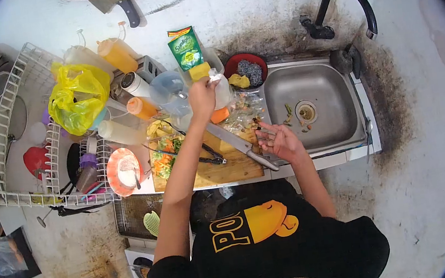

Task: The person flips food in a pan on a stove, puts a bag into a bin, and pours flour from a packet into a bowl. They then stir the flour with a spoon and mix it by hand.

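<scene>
My left hand (203,98) is closed at the top of a crumpled white plastic bag (220,86), beside the yellow sponge. Palm up and fingers apart, my right hand (281,142) is by the sink's left edge, with small dark scraps near its fingertips. Between the hands, a large knife (228,136) lies across the wooden cutting board (240,170), its handle toward me. Black tongs (208,154) rest left of the knife. Chopped vegetables (168,155) are heaped at the board's left end, and clear plastic wrap (244,108) lies behind it.
A steel sink (311,92) with scraps near its drain is at the right, under a black faucet (339,5). Behind stand a red bowl (246,61) with scourers and a green Sunlight pouch (186,49). Bottles, an orange-rimmed bowl (112,172) and a dish rack (10,131) crowd the left.
</scene>
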Demonstrator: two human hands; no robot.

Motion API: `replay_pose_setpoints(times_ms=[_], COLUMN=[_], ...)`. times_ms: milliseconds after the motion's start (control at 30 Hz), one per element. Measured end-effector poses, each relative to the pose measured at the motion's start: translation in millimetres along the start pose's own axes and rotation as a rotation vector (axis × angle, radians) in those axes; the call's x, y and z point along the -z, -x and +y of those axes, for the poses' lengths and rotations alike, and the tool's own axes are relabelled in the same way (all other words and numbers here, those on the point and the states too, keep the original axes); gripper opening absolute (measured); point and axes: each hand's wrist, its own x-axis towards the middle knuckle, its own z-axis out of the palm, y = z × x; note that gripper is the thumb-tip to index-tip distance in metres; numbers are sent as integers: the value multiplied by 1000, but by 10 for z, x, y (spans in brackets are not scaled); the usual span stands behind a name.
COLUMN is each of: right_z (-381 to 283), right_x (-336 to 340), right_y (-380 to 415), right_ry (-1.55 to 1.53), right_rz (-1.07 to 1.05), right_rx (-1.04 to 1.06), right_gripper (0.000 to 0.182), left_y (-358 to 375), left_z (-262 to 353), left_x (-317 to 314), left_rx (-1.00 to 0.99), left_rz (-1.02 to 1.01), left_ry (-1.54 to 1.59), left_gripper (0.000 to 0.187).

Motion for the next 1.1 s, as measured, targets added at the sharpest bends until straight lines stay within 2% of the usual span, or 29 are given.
replay_pose_setpoints(times_ms=[67,100,200,267,300,333,367,433,467,567,600,667,700,767,867,967,1000,1067,1100], right_z=[10,29,45,40,14,-7,-33,-75,-89,-63,-41,-20,34,72,285,549,645,863,997], right_x=[46,65,111,101,48,-4,-59,-140,-128,-181,-204,-263,-244,-621,-958,-1297,-1396,-1567,-1612], right_y=[34,37,25,-16,-5,10,18,30,13,-65,-100,-157,-221,-240,-355,-515,-560,-698,-761], right_ry=[23,10,80,97,167,239,250,364,381,475,501,753,799,899,1055,1119,1121,1143,1146], right_rz=[11,12,18,5,53,103,97,87,81,90,59,4,-9,-135,-253,-460,-427,-589,-554], right_rx=[-39,-56,-115,-145,-138,-132,-155,-72,-108,-18,-60,25,0,-42,-88,-191,-192,-127,-120], right_gripper=[59,58,59,54,44,35,35,21,21,27,27,27,18,13,21,24,24,24,24], left_y=[-15,26,322,549,689,848,995,1300,1464,1927,2070,2343,2457,2630,2738,2842,2865,2831,2825], left_z=[-181,-208,-341,-478,-424,-293,-201,-207,-247,-401,-434,-522,-568,-753,-988,-1465,-1569,-1804,-1900], left_x=[-89,-112,-146,-167,-85,48,147,298,365,543,629,818,914,1085,1358,1586,1666,1840,1927], left_rx=[-59,-54,47,-138,-121,-49,24,135,223,351,407,490,533,555,581,524,535,574,580], left_rz=[-5,10,16,267,281,264,250,251,242,317,347,422,477,604,828,933,907,936,906], left_ry=[-201,-205,-298,-152,-160,-41,81,124,172,273,323,273,304,375,431,482,500,623,642], left_gripper=[25,25,31,37,37,34,31,26,23,23,24,26,27,29,32,32,32,32,32])
